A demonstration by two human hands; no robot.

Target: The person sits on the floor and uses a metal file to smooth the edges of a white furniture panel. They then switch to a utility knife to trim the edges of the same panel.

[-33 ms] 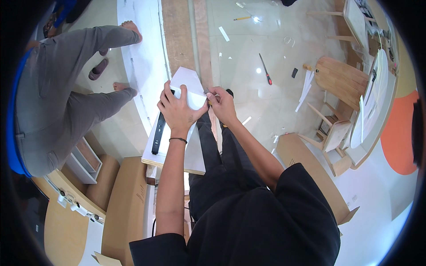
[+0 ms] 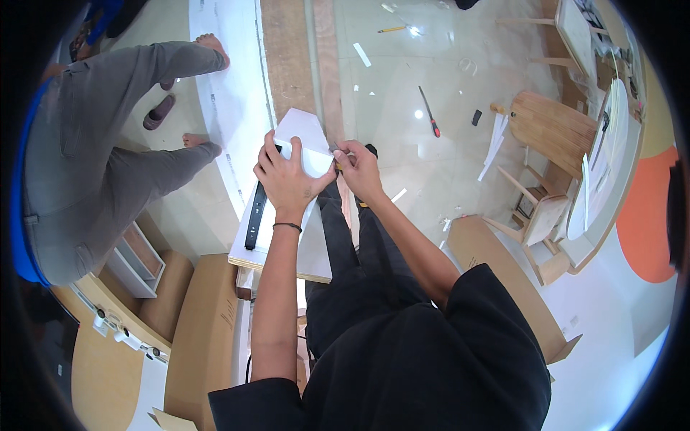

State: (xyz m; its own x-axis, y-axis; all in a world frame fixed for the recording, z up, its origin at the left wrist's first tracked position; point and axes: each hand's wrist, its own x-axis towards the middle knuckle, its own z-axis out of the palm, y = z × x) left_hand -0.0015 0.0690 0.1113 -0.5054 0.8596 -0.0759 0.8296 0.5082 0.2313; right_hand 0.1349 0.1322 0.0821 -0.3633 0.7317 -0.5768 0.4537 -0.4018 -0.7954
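My left hand grips and presses down a white folded sheet, fingers curled over its near edge. The sheet lies on a white board that rests over my black-trousered legs. My right hand is closed on a small tool with a yellow body and a metal tip, held against the sheet's right edge. A long black bar lies on the board just left of my left wrist. My left wrist wears a thin black band.
Another person in grey trousers crouches at the left by a long white panel. On the floor lie a red-handled screwdriver and a pencil. Wooden chair parts and cardboard boxes stand around.
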